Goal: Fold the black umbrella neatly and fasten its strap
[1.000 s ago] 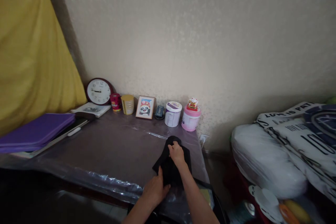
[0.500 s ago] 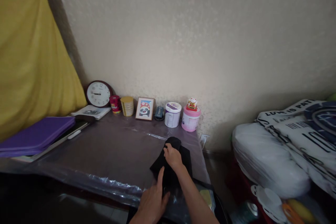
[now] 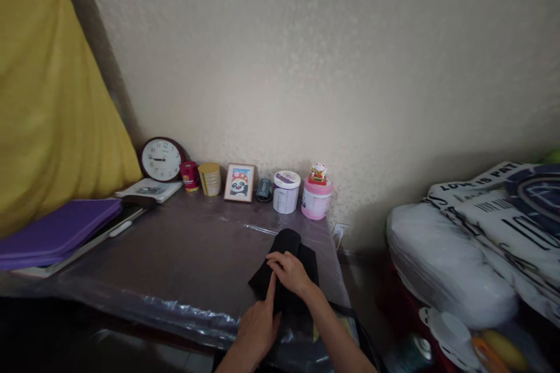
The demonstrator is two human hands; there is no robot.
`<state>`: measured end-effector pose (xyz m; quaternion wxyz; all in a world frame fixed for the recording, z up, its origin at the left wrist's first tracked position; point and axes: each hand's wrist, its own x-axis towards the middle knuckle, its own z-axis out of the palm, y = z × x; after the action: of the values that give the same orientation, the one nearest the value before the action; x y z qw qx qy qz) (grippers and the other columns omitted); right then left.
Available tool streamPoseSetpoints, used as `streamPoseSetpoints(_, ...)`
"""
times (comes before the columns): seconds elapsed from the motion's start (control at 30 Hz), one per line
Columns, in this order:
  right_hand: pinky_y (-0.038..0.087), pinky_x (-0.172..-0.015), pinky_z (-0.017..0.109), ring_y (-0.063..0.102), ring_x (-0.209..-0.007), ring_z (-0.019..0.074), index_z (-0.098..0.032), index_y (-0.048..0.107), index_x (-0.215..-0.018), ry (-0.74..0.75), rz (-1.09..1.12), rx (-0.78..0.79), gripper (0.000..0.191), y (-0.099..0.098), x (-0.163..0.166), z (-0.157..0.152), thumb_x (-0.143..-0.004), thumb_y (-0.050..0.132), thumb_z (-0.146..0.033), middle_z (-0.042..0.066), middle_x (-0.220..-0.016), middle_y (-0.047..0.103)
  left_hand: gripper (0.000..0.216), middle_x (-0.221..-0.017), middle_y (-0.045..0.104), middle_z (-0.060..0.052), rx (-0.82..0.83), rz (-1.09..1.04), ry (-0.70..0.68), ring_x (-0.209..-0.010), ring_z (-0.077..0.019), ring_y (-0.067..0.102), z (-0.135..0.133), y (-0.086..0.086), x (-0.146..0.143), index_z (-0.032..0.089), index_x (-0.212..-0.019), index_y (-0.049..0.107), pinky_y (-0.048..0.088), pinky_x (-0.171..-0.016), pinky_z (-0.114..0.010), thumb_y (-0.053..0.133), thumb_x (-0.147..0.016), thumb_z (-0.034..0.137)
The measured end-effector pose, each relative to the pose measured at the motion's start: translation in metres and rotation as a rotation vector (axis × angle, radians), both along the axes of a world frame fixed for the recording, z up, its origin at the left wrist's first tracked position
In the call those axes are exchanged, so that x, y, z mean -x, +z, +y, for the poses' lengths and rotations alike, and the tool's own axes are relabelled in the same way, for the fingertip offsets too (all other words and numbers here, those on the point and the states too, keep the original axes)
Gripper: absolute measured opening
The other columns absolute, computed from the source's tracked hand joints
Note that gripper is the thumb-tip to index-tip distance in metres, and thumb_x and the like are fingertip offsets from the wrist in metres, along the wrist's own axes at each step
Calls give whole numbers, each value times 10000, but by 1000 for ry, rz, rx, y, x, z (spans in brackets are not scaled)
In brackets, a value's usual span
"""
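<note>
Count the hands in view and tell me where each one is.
2: the right hand on the black cloth, and the left hand nearer the camera, by the cloth's lower left, index finger extended over it. No other hand shows.

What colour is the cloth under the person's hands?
The cloth is black, seen best in the head view, the only one here.
</note>
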<state>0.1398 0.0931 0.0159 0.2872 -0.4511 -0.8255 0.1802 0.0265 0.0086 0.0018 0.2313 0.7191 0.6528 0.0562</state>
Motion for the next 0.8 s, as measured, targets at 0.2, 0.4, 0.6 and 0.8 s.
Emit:
streamPoseSetpoints(0.2, 388, -904, 336, 517, -1012, 153, -236, 589, -1012, 121, 135, -176, 254, -7, -12, -38, -880, 373, -213, 32, -1025, 627, 654, -1002, 633, -130, 16, -32, -8, -891, -203, 604, 4, -4, 3, 93, -1374, 44, 380, -690, -245, 369, -827, 245)
streamPoseSetpoints(0.4, 282, -1000, 426, 450, -1129, 170, -237, 584, -1046, 61, 22, -232, 258, -23, -23, -11, -876, 390, -231, 40, -1112, 601, 650, -1021, 628, -124, 49, -29, 30, -905, -201, 599, 5, -7, 2, 93, -1374, 54, 383, -701, -246, 365, -828, 258)
streamPoseSetpoints(0.6, 233, -1007, 428, 437, -1143, 163, -241, 605, -1013, -80, -47, -230, 278, -32, -25, 49, -879, 362, -227, 23, -1111, 607, 659, -1013, 631, -133, 101, 0, 72, -915, -229, 596, 6, -5, 0, 110, -1375, 78, 392, -710, -284, 393, -811, 241)
streamPoseSetpoints(0.8, 341, -942, 368, 500, -1082, 179, -198, 593, -1042, -322, -19, -251, 280, -37, -42, 82, -842, 396, -192, 73, -1113, 601, 672, -987, 642, -125, 100, -12, 86, -903, -223, 601, 7, -8, 1, 117, -1376, 61, 387, -709, -277, 394, -810, 263)
